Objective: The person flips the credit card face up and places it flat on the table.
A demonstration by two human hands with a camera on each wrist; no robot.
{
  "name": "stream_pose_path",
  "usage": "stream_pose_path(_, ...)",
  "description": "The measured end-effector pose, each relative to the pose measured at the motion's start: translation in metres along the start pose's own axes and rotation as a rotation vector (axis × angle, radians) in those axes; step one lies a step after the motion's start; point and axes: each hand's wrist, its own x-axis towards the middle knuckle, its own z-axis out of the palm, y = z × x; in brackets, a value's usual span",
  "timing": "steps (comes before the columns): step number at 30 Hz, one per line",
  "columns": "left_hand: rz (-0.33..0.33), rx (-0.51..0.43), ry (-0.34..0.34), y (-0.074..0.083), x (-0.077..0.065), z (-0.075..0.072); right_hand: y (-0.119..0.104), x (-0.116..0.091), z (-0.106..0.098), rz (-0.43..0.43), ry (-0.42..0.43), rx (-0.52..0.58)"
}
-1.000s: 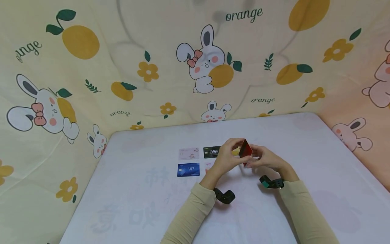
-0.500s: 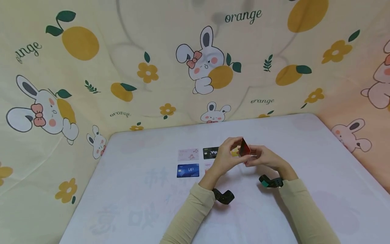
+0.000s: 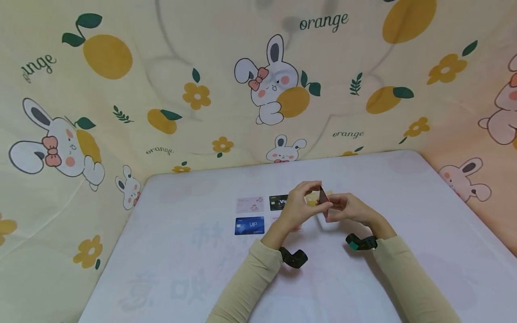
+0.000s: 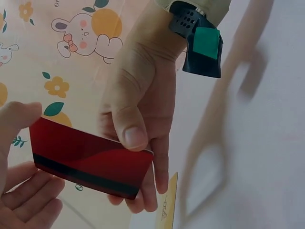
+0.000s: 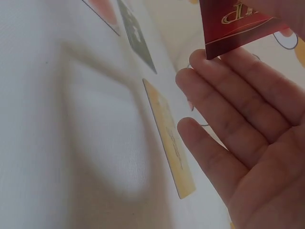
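My two hands hold a red card [image 3: 325,200] up over the table. My left hand [image 3: 296,205] pinches one end, its thumb and fingers at the card's edges. At the other end my right hand [image 3: 352,209] grips a corner, thumb on the near face and fingers behind. In the left wrist view the red card [image 4: 90,155] shows a dark stripe along its lower edge. Gold lettering marks the opposite face of the red card [image 5: 228,31] in the right wrist view, where most of it lies outside the frame.
On the white table [image 3: 161,260] lie a pale pink card [image 3: 249,204], a black VIP card [image 3: 276,202] and a blue VIP card [image 3: 249,225]. A yellow card [image 5: 169,143] lies beyond my hands. Another pinkish card [image 3: 276,220] is mostly hidden by my left hand. A printed curtain [image 3: 218,67] stands behind.
The red card has turned, so its face looks narrower and duller in the head view. Both hands stay in nearly the same place, the left forearm shifting slightly left.
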Motion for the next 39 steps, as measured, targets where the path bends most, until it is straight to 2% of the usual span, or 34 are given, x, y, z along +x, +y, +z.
stream_pose_path(5,-0.022,0.005,-0.002,0.002,-0.001,-0.003,-0.002,-0.001,0.0,-0.009,0.002,-0.024)
stream_pose_path(9,-0.018,-0.031,0.008,0.002,-0.002,-0.005,-0.003,-0.001,0.001,0.003,0.009,-0.047)
stream_pose_path(13,-0.019,-0.066,0.011,0.002,-0.003,-0.005,-0.003,0.0,0.001,0.018,0.006,-0.113)
stream_pose_path(22,-0.025,-0.074,-0.011,0.0,-0.004,-0.005,-0.004,-0.003,-0.001,0.054,0.026,-0.238)
stream_pose_path(28,-0.015,-0.023,-0.021,-0.001,-0.005,-0.007,-0.001,-0.005,-0.004,0.008,0.038,-0.248)
stream_pose_path(31,-0.008,0.019,-0.03,-0.002,-0.006,-0.008,0.0,-0.007,-0.006,0.011,0.044,-0.253)
stream_pose_path(35,-0.001,0.093,-0.047,-0.002,-0.007,-0.009,0.001,-0.009,-0.009,0.031,0.054,-0.291)
stream_pose_path(39,-0.006,0.188,-0.075,-0.002,-0.008,-0.01,0.002,-0.013,-0.013,0.015,0.059,-0.31)
